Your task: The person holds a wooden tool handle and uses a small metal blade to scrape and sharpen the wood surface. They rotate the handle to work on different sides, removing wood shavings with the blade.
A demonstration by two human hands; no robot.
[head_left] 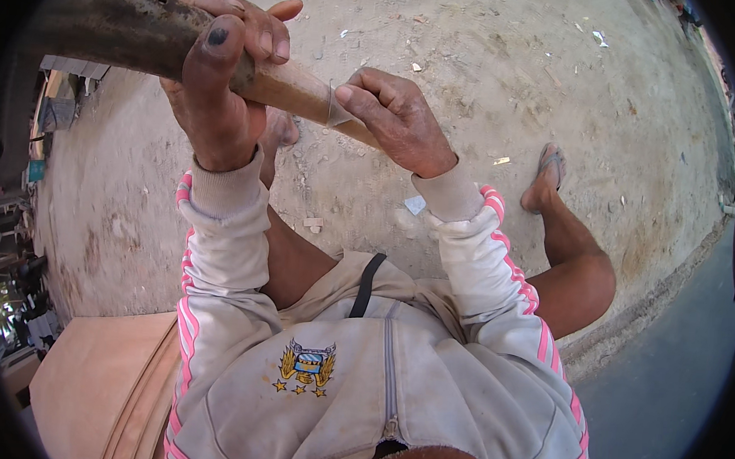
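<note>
A long, thick pole [145,31], dark brown and blotchy, slants in from the upper left and narrows to a pale tan end section [287,91]. My left hand [226,81] wraps around it where the dark part meets the tan one, thumb lying along the near side and a dark spot on the thumb. Closed around the tan end is my right hand [398,119]. Beside its thumb, a thin, pale edge of sheet or wrap [335,107] stands up from the tan section; I cannot tell its material. The fingers of my right hand hide the tip.
My sandaled foot [551,164] rests on dusty ground [493,61] scattered with small scraps. Large tan boards [85,381] are stacked at lower left. Clutter [15,294] lines the left edge. A smooth grey surface [660,361] lies at the right, past a rough edge.
</note>
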